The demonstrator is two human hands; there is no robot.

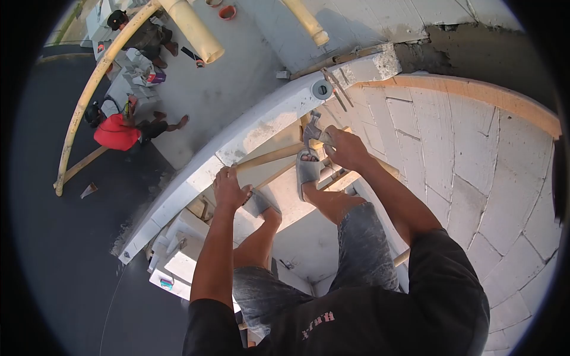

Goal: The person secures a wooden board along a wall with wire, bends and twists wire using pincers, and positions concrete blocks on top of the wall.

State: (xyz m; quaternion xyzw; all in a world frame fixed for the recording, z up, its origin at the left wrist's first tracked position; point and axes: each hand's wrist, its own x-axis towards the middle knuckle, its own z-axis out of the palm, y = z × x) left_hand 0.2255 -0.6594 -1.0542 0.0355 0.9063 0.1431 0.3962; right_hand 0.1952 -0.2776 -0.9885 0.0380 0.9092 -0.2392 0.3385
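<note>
A claw hammer is gripped near its head by my right hand, above my sandalled foot. My left hand rests at the edge of the pale block wall top, beside the end of a wooden pole; its fingers are bent, and whether they hold the pole is unclear. A round grey disc sits on the wall top, with a pair of metal pincers lying to its right. Both my feet stand on a wooden board.
Two people sit or crouch lower down at the upper left, one in a red shirt. Bamboo poles hang overhead. A curved block wall rises at the right. Below the board is a gap.
</note>
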